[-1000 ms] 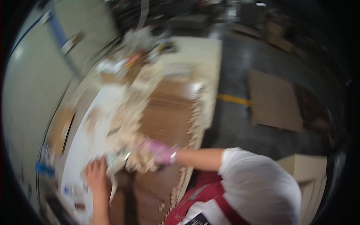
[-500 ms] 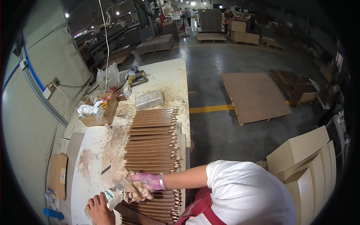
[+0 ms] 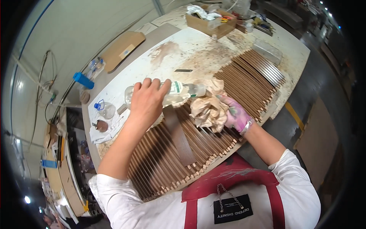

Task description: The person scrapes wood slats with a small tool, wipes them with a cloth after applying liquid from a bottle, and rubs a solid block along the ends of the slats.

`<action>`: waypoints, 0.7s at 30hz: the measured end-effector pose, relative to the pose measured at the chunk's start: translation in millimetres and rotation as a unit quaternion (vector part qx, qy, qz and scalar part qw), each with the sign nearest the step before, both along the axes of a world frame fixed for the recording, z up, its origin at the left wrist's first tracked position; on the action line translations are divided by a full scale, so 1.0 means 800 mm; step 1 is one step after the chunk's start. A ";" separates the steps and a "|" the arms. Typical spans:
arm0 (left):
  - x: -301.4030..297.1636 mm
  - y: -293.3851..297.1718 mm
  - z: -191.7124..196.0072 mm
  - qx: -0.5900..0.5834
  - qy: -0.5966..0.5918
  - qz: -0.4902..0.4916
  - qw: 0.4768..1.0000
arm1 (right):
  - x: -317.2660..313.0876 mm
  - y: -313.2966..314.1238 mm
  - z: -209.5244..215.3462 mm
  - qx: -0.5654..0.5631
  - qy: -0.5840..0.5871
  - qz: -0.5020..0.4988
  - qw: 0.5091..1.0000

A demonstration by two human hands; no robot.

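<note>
My left hand (image 3: 148,100) is wrapped round a clear bottle (image 3: 176,91) with a green and white label. The bottle lies on its side in the air, its neck against a crumpled, stained cloth (image 3: 209,110). That beige cloth is bunched in my right hand (image 3: 237,113), which wears a pink-stained glove and a metal band at the wrist. Both hands are above a long row of brown wooden strips (image 3: 152,160) laid side by side, their ends showing pale tenons. Across some strips rests a wider flat brown board (image 3: 179,137).
The white worktable (image 3: 152,68) carries a silver block (image 3: 267,51), a cardboard box (image 3: 211,26) of tools, a dark flat metal piece (image 3: 183,70) and a clear jug (image 3: 106,110). A blue bottle (image 3: 83,80) stands at the left edge. A large panel (image 3: 318,133) lies on the floor.
My view has swung left and down, bringing the table's left end, the jug and both arms into sight. The bottle stays in my left hand, the cloth in my right.
</note>
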State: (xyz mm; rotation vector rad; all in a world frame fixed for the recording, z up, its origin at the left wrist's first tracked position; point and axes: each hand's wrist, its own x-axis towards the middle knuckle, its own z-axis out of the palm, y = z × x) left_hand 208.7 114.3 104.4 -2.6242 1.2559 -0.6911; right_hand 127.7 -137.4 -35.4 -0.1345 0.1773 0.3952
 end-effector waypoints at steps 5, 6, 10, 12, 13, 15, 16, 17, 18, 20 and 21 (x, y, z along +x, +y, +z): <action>0.004 0.016 -0.006 0.016 -0.001 0.018 1.000 | 0.000 0.005 0.001 0.093 0.013 0.041 0.995; 0.006 0.017 -0.002 0.018 -0.008 0.021 1.000 | 0.006 0.000 -0.008 0.050 0.031 0.035 0.998; 0.010 0.008 0.007 0.011 -0.013 0.001 1.000 | -0.004 -0.014 -0.012 0.006 -0.036 0.023 0.999; 0.005 0.010 0.008 0.004 0.005 -0.018 1.000 | -0.005 -0.014 -0.011 0.024 -0.051 0.049 0.997; 0.003 0.008 0.002 0.002 -0.001 -0.027 1.000 | -0.008 -0.011 -0.005 -0.016 -0.021 0.019 0.999; -0.008 0.002 0.001 0.006 0.010 -0.044 0.999 | -0.008 -0.009 -0.013 -0.130 0.015 -0.017 0.991; -0.016 0.001 0.004 0.018 0.028 -0.035 0.999 | -0.013 -0.006 0.007 -0.149 0.049 0.001 0.988; -0.026 0.004 0.009 0.025 0.013 -0.030 0.999 | -0.008 0.000 -0.005 -0.134 -0.011 -0.003 0.991; -0.035 0.014 0.010 0.025 0.017 -0.025 0.999 | -0.005 0.008 0.013 -0.152 0.024 0.030 0.988; -0.034 0.005 0.016 0.015 0.010 -0.053 0.998 | 0.004 0.011 0.007 -0.144 0.016 0.028 0.989; -0.033 -0.002 0.019 0.025 0.028 -0.053 0.998 | 0.012 0.005 -0.021 -0.117 -0.027 0.006 0.993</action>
